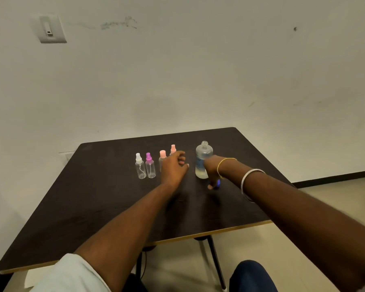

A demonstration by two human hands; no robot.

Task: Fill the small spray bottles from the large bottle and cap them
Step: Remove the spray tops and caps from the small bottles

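The large clear bottle (pixel 203 159) stands uncapped on the dark table (pixel 93 207), liquid filling its lower part. My right hand (pixel 213 172) is just in front of it, fingers down at the tabletop, pinching a small blue cap (pixel 218 182). Four small spray bottles stand in a row to the left, all capped: white-capped (pixel 140 167), purple-capped (pixel 150 166), pink-capped (pixel 162 155) and peach-capped (pixel 173 149). My left hand (pixel 174 167) covers the bodies of the pink and peach bottles, fingers curled. Whether it grips one is hidden.
The table stands against a white wall, with its front edge (pixel 198 236) near me. My legs and the table's metal legs (pixel 216 262) are below it. A wall switch (pixel 50 29) is high on the left.
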